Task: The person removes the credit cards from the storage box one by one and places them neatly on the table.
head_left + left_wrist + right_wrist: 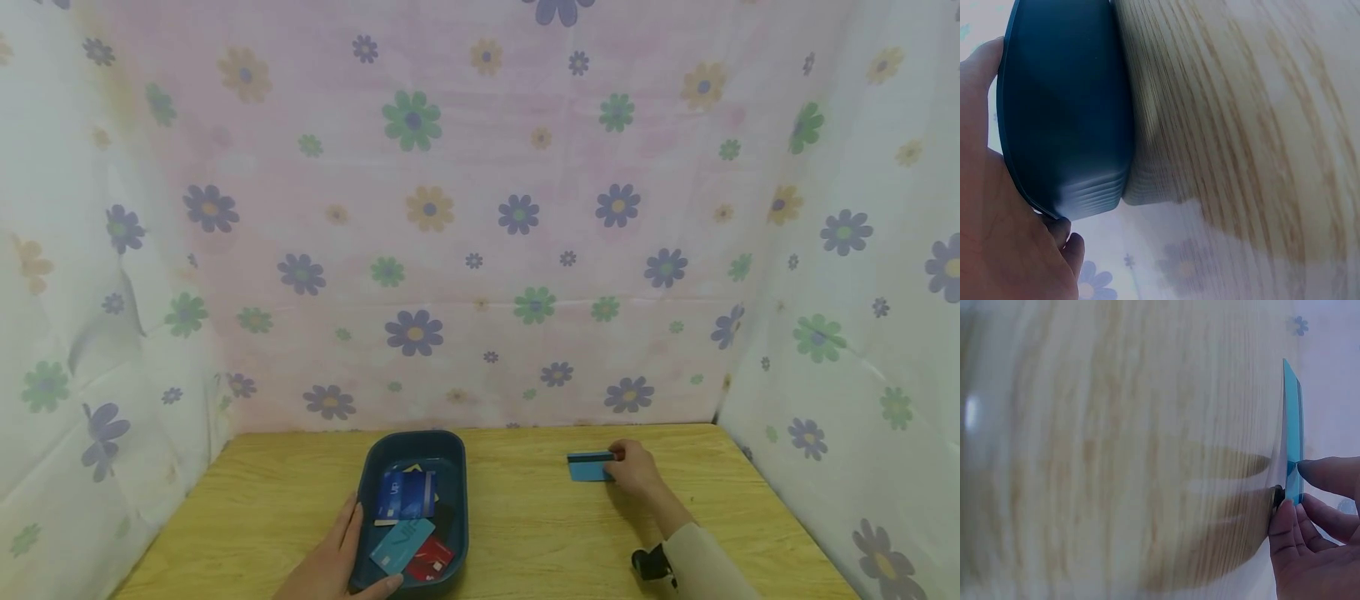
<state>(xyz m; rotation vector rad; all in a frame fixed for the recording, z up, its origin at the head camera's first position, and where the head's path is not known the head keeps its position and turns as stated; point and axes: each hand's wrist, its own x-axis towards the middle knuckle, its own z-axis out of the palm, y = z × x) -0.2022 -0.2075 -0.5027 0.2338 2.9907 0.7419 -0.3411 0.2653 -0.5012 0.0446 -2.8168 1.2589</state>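
Three walls of cloth close in the far side and both flanks, pinkish at the back and whiter at the sides, printed with purple, green and orange flowers; the left one is creased and bulges.

Below them spreads the table, yellowish with wood grain, its smooth top giving back soft reflections in both wrist views.

Left of the middle is the tray, dark blue, deep and oblong with rounded corners; ridges line one outer corner. Its raised wall stands between the cards inside it and the rest of the table, and hides them from the left wrist view.

The left hand grasps the tray at its near left corner, fingers along the outer side, thumb at the near rim. The right hand has thumb and fingers pinched on one end of the striped card, covering that end. A pale sleeve ends behind the right wrist.

The striped card is thin, flat and light blue with a black band, well to the right of the tray; whether its edge touches the table I cannot tell. In the tray, a glossy dark blue card overlaps something yellow, and nearer lie a teal card and, partly under it, a red card.

Smallest is a black device beside the cuff.
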